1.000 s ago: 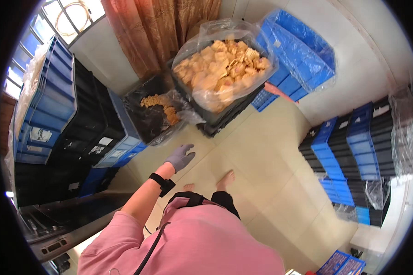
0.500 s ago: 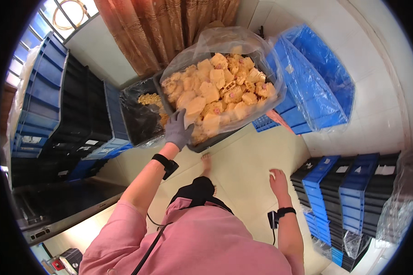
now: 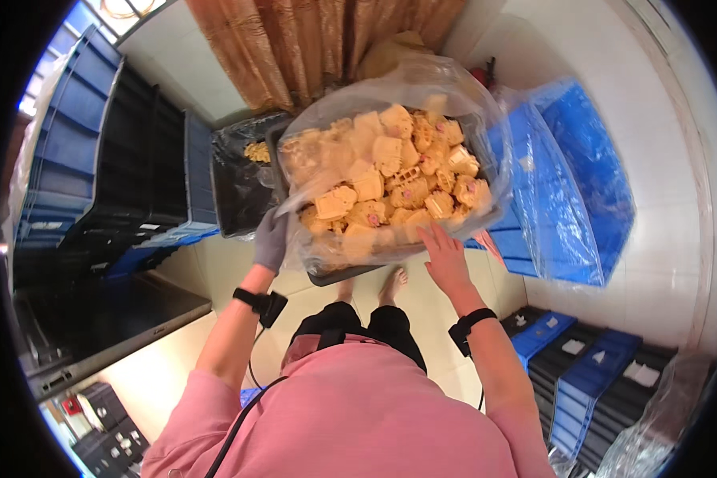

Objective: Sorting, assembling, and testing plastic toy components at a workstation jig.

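Note:
A black crate [image 3: 327, 278] lined with a clear plastic bag [image 3: 470, 95] stands in front of me. It holds a heap of yellowish-tan moulded pieces [image 3: 410, 193], blocky and ribbed, some with pink spots. My left hand [image 3: 272, 239], in a grey glove, is closed on the bag's edge at the crate's near left side. The film there is drawn over the left part of the heap. My bare right hand [image 3: 448, 259] rests at the near right rim, fingers stretched out against the bag and the pieces under it.
Left of the crate sits another black crate [image 3: 239, 211] with small yellow pieces. A blue crate [image 3: 550, 191] under plastic stands at the right. Stacked blue and black crates [image 3: 147, 159] rise at the left, more [image 3: 585, 374] at the lower right. A brown curtain [image 3: 311, 48] hangs behind.
My right hand has come up from beside me to the crate's near right edge. My left hand has moved left and down to the bag's edge, and the film there has shifted.

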`<state>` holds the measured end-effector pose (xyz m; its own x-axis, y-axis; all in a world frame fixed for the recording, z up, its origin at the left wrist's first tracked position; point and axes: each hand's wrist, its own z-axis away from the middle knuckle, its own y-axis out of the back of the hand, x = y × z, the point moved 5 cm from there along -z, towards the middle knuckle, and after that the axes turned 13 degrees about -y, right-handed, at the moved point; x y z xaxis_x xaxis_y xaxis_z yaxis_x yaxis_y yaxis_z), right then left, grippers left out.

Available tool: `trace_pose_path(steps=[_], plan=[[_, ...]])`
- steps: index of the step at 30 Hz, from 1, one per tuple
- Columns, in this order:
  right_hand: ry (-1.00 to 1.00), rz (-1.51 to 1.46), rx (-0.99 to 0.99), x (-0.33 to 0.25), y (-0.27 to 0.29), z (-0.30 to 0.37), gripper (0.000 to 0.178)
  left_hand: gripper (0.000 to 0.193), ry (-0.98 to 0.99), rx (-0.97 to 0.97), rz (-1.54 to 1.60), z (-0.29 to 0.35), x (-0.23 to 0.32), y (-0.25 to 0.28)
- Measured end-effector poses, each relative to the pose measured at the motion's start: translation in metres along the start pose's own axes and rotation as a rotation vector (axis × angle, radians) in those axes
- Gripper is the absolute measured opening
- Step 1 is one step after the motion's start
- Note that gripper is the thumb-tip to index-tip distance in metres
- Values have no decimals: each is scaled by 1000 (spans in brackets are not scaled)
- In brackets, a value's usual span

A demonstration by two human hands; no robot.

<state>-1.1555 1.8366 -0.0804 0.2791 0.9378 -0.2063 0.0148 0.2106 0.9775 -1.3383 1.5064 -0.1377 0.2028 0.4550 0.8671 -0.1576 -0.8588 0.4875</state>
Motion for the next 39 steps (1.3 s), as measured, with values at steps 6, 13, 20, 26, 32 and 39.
trace_pose_path(steps=[6,13,20,26,32,39], plan=[[-56,78,-224,46,-44,-23,41,38,711,250,131,74,-54,42],[272,5,-497,72,-44,64,19,29,-40,490,-634,40,56,36],[135,-376,-803,109,-57,64,26,29,-565,-541,-405,50,179,-86],[118,-199,-508,103,-18,-3,36,75,-123,-674,-735,65,119,-71],[-349,59,-502,198,-41,-5,46,112,182,-607,-785,102,66,-20],[-1310,-1146,-290,278,-57,5,45,119,316,-545,-616,115,-3,-18]])
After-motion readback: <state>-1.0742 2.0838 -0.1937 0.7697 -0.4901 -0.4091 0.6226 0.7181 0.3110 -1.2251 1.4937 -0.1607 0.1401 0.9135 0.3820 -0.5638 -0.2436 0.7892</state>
